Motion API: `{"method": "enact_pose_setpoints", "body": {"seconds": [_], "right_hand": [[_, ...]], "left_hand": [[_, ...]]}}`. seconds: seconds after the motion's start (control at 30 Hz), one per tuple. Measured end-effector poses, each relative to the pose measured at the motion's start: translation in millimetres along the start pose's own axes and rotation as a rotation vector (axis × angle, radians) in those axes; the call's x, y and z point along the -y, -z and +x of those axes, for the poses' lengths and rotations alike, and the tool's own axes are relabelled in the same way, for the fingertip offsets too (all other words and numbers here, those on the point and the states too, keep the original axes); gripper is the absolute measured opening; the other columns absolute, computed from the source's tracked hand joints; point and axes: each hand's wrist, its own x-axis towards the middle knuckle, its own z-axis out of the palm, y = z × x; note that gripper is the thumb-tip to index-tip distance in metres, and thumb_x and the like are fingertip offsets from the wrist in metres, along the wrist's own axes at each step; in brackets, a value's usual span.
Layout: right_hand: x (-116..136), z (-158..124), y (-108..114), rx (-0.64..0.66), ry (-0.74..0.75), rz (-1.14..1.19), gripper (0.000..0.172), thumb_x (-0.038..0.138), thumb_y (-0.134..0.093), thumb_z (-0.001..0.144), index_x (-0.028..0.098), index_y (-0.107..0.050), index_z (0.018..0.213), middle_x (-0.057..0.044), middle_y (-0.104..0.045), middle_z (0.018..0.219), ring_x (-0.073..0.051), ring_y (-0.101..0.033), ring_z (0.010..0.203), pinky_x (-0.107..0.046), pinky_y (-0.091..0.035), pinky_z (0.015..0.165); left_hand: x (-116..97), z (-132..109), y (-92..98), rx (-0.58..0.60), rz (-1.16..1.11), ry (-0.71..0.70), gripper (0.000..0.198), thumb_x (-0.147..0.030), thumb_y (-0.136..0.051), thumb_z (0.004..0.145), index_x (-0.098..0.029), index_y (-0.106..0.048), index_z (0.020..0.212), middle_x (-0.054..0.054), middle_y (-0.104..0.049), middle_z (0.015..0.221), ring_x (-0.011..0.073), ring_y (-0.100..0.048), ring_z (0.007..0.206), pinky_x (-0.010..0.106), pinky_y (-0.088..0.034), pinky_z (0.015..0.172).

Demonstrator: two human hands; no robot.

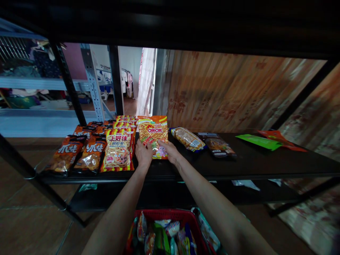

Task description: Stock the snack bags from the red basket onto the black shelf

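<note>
One long black shelf (252, 161) holds an orange bag of stick snacks (153, 132), shiny, with thin yellow sticks and a red name drawn on it, lying flat left of the middle. The left hand (143, 154) grips its bottom left corner and the right hand (170, 150) pinches its bottom right edge. Stripy cracker bags (118, 150) lie just beside it on the left, a red basket (170, 214) of snacks sits below between the arms, and a clear bag (187, 138) lies near on the right.
</note>
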Motion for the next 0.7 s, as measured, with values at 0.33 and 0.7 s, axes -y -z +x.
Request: {"method": "enact_pose_setpoints", "body": {"seconds": [0.33,0.7], "right_hand": [[-25,-5,-3,-0.255,0.315,-0.249,0.051,0.045,-0.07,0.068,0.022,-0.056,0.111,-0.005,-0.07,0.104,-0.02,-0.067,0.089,-0.031,-0.054,0.077],[-42,-6,1,-0.283,0.401,-0.473,0.046,0.049,-0.06,0.077,0.027,-0.053,0.117,-0.002,-0.07,0.104,-0.018,-0.066,0.091,-0.032,-0.051,0.082]], "left_hand": [[2,-6,-0.4,-0.103,-0.002,-0.124,0.067,-0.02,-0.046,0.083,-0.003,-0.022,0.143,0.027,-0.048,0.132,0.0325,-0.048,0.123,0.046,-0.041,0.098],[13,1,-2.9,-0.139,-0.038,-0.257,0.06,-0.018,-0.045,0.084,-0.005,-0.029,0.141,0.024,-0.044,0.137,0.0299,-0.044,0.127,0.044,-0.038,0.104]]}}
